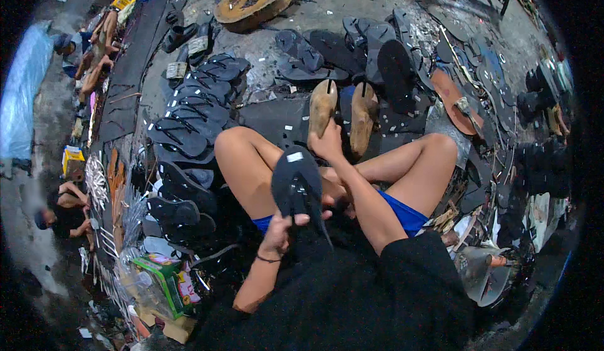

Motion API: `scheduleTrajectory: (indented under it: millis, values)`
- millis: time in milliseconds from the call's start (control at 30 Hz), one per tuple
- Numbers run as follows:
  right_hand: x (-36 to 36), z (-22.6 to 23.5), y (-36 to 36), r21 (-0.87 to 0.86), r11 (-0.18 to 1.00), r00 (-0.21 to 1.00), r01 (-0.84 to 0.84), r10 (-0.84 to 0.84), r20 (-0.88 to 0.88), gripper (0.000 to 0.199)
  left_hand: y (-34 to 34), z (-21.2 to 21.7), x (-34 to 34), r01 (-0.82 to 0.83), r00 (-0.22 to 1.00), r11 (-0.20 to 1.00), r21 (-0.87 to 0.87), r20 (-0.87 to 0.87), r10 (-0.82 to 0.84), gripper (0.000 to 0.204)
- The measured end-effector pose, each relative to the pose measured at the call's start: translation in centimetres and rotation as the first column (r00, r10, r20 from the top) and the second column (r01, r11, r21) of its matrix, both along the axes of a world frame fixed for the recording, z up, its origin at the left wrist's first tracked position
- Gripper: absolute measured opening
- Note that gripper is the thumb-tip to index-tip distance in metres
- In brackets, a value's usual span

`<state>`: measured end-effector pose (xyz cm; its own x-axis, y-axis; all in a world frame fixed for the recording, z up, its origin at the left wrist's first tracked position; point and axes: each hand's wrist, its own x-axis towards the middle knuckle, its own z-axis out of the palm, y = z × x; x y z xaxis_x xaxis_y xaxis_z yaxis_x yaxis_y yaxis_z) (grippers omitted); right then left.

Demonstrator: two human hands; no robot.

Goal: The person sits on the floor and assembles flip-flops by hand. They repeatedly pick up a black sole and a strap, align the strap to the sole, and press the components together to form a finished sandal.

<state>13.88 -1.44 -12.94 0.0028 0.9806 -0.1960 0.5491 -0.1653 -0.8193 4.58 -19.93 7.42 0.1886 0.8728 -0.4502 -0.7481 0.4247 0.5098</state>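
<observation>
Head view shows a person sitting cross-legged on the floor, the left hand point(278, 230) clenched around the lower end of a dark rubber flip-flop sole point(297, 184) held upright over the lap. At one o'clock from it, the right hand point(327, 143) grips the heel of a tan wooden shoe form point(321, 107). A row of finished black flip-flops point(189, 124) lies at ten o'clock.

A row of black flip-flops point(189, 109) lay at nine o'clock. A round wooden block point(253, 2) sat at twelve. More dark soles point(352, 49) were piled near one o'clock. A green box point(167, 282) stood at seven.
</observation>
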Motion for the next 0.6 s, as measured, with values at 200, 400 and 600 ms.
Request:
scheduleTrajectory:
  millis: [200, 400, 600]
  values:
    - [9.4, 10.4, -2.3, -0.389, 0.921, 0.47, 0.02, -0.352, -0.809, 0.053, 2.8, -3.3, 0.3, -0.003, 0.995, 0.996, 0.085, -0.104, 0.012, 0.054]
    - [16.0, 23.6, -11.3, -0.431, 0.838, 0.64, -0.334, -0.134, -0.757, 0.061, 8.2, -3.8, -2.3, -0.192, 0.928, 0.971, 0.145, -0.294, 0.228, 0.054]
    - [10.7, 25.8, -15.3, 0.102, 0.898, 0.903, -0.428, 0.428, 0.016, 0.064, 5.0, -5.3, -0.7, -0.204, 0.963, 0.973, 0.11, -0.155, 0.219, 0.07]
